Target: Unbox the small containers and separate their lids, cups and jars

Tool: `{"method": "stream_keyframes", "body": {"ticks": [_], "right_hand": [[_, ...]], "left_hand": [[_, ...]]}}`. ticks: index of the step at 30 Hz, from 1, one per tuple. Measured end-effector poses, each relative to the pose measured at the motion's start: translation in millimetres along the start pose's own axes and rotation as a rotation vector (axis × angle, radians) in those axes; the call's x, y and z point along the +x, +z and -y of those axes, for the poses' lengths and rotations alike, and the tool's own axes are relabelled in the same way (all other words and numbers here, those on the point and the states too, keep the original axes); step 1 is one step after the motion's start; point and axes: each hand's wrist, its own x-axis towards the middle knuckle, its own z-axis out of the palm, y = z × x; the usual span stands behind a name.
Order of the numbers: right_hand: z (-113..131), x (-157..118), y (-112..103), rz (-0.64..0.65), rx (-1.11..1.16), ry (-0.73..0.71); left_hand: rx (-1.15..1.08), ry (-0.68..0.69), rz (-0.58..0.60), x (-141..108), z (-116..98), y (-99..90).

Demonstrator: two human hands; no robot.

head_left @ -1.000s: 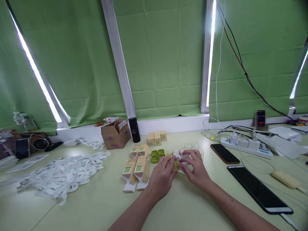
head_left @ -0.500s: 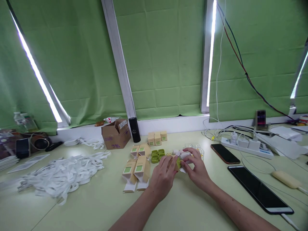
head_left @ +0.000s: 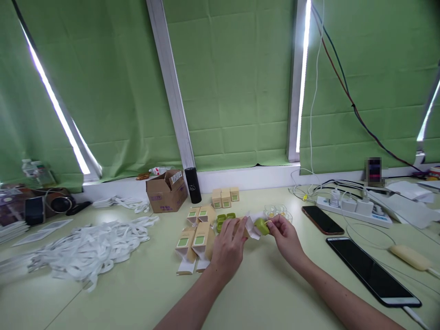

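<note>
In the middle of the table my left hand (head_left: 227, 247) is closed round a small kraft-paper box lying on its side, mostly hidden by the fingers. The box's white inner flaps (head_left: 253, 229) stick out to the right. At that open end, my right hand (head_left: 286, 239) pinches a small, rounded olive-green piece (head_left: 262, 226) by its right side, where a thin pale strand shows. Whether part of the piece is still inside the flaps I cannot tell. Similar green pieces (head_left: 225, 216) sit behind my left hand. Left of it stand several window boxes (head_left: 203, 240) with flaps hanging open.
Three closed small boxes (head_left: 226, 198) stand farther back, near a black cylinder (head_left: 193, 185) and a brown carton (head_left: 167, 191). Clear plastic cups (head_left: 275, 210) lie behind my right hand. White straps (head_left: 99, 247) are heaped left; phones (head_left: 373, 270) and a power strip (head_left: 354, 211) are right.
My right hand has moved right with the green piece, which now shows at the flaps. The left hand has shifted slightly left with the box.
</note>
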Motion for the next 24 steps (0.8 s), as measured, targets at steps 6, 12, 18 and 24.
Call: {"method": "stream_keyframes", "body": {"ticks": [6, 12, 18, 24], "right_hand": [[9, 0, -3, -0.049, 0.077, 0.019], [29, -3, -6, 0.047, 0.169, 0.031], [29, -13, 9, 0.363, 0.229, 0.242], [19, -21, 16, 0.548, 0.235, 0.33]], "left_hand": [[0.009, -0.073, -0.034, 1, 4, 0.6], [0.084, -0.095, -0.019, 1, 6, 0.6], [0.103, 0.027, 0.035, -3, -1, 2.8], [0.109, 0.159, 0.093, -5, -10, 0.0]]}}
